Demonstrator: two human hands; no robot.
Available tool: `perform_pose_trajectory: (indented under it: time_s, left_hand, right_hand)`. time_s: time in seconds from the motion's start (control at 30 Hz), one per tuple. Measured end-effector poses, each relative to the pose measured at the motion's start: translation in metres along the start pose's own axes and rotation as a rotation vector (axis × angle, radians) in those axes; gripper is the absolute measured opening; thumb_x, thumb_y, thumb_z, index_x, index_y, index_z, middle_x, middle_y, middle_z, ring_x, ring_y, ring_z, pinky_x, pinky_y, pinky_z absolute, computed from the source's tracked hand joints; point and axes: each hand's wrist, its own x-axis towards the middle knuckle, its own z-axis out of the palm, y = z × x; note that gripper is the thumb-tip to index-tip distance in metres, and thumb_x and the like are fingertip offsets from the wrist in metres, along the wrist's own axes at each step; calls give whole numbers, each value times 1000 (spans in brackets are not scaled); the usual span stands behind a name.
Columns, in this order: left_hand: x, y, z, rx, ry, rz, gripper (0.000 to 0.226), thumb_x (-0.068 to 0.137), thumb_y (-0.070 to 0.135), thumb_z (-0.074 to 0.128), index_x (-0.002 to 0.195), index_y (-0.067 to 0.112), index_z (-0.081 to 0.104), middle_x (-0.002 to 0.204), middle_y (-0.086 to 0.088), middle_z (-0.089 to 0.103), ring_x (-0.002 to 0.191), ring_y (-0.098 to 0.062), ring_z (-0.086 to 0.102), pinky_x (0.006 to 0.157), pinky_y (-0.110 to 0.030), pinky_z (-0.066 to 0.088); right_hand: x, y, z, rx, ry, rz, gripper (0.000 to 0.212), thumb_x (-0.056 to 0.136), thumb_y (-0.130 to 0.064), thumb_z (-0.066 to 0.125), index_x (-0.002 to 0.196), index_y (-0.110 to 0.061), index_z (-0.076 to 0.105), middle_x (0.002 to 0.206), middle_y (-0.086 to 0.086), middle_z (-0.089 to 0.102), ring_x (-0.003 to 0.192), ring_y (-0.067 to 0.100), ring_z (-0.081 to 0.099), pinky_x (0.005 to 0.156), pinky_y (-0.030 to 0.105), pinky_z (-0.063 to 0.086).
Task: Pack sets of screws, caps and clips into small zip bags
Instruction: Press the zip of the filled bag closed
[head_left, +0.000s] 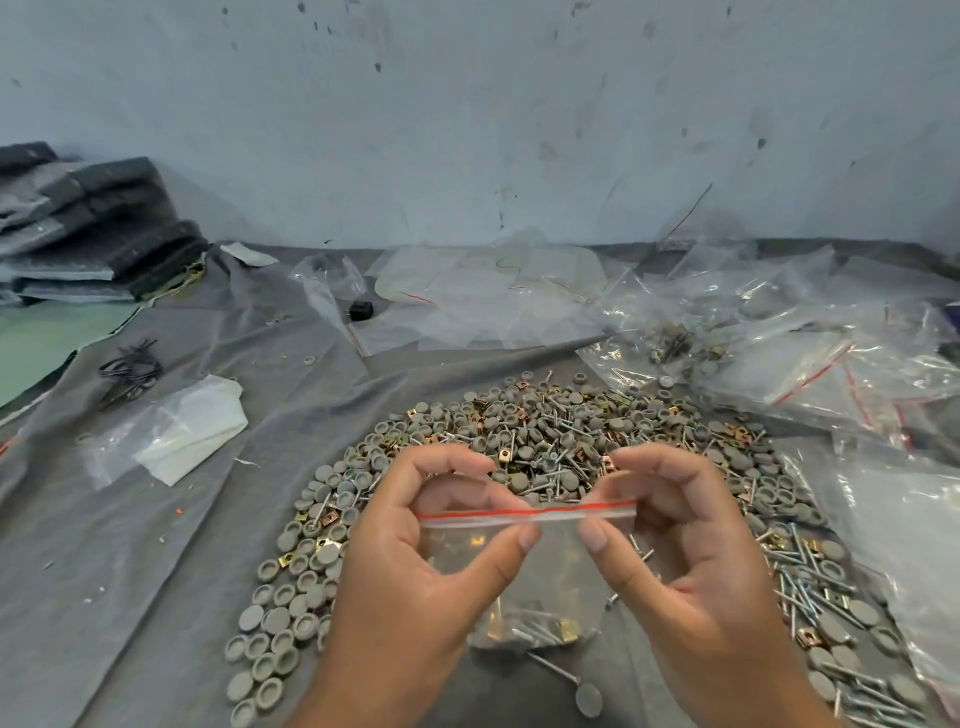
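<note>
Both hands, left (415, 561) and right (691, 551), pinching filled zip bag (530, 571) at strip, sealing step; next, pressing strip fully closed.

We note the parts pile (545, 467) of caps, screws and clips filling centre frame, spreading to the lower right. Loose plastic bags (779, 332) crowd the right and upper centre. At left, bare grey cloth (130, 545) leaves open passage, broken by a folded bag (171, 434) and black ties (130, 369). Stacked felt (88, 228) blocks the upper left.
</note>
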Motion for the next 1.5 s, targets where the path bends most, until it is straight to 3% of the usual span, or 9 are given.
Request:
perform_pose_trajectory:
  time_s: [0.27, 0.47, 0.67, 0.77, 0.93, 1.1, 1.23, 1.4, 1.5]
  left_hand:
    - [-1, 2, 1, -9, -50, 10, 38, 72, 25, 86, 95, 34, 56, 85, -6, 77, 78, -16, 74, 72, -18, 55]
    - [-3, 1, 0, 17, -45, -35, 45, 68, 38, 89, 102, 41, 59, 87, -4, 78, 84, -18, 75, 76, -28, 54]
    - [-2, 2, -1, 19, -63, -28, 45, 71, 49, 88, 106, 39, 61, 91, -4, 77, 84, -18, 75, 78, -20, 54]
    - [0, 2, -3, -17, -57, -56, 46, 70, 51, 89, 103, 37, 61, 90, -6, 77, 82, -18, 74, 75, -20, 55]
    - [1, 1, -5, -48, -87, -41, 40, 73, 42, 90, 94, 34, 56, 89, -10, 76, 80, -17, 74, 72, -19, 55]
    - [1, -1, -7, -67, -58, -80, 47, 65, 49, 93, 96, 39, 58, 89, -9, 79, 82, -22, 76, 72, -21, 56]
    - [3, 0, -8, -133, 11, -116, 51, 54, 52, 97, 87, 38, 60, 86, -12, 78, 76, -20, 76, 60, -23, 57]
    - [5, -1, -10, -110, 24, -55, 49, 52, 52, 97, 76, 39, 56, 78, -11, 77, 83, -18, 76, 76, -19, 56]
    - [6, 0, -10, -146, 35, -109, 50, 48, 54, 97, 75, 39, 58, 79, -12, 78, 79, -15, 76, 68, -17, 56]
  right_hand:
    - [-2, 0, 3, 16, 11, -42, 37, 82, -50, 77, 112, -38, 58, 92, 0, 72, 85, 16, 69, 80, 19, 53]
    - [-2, -1, 4, 6, -3, -40, 36, 79, -28, 73, 109, -41, 57, 92, 1, 71, 83, 13, 67, 79, 19, 52]
    - [-1, -4, 4, -11, 12, -17, 41, 78, -53, 79, 111, -40, 58, 91, 4, 74, 81, 17, 71, 77, 22, 54]
    - [0, -4, 2, 14, 26, -1, 39, 77, -53, 81, 107, -40, 58, 92, 6, 73, 83, 18, 69, 78, 22, 53]
    - [-2, -4, 2, 8, -17, 6, 41, 78, -29, 78, 113, -36, 57, 91, 5, 73, 78, 17, 70, 69, 22, 56]
    - [-2, -5, 3, 14, 3, 25, 42, 78, -49, 81, 113, -38, 59, 93, 5, 75, 85, 19, 73, 76, 20, 56]
    - [2, -4, -2, 103, 44, 31, 40, 75, -46, 85, 105, -36, 60, 93, 9, 75, 86, 19, 72, 78, 21, 56]
    - [7, -7, -5, 121, 68, 43, 43, 65, -50, 90, 96, -40, 63, 89, 8, 78, 83, 19, 75, 73, 18, 57]
    - [12, -13, -13, 113, 15, 102, 41, 64, -52, 89, 96, -38, 68, 89, 7, 78, 85, 17, 76, 71, 16, 56]
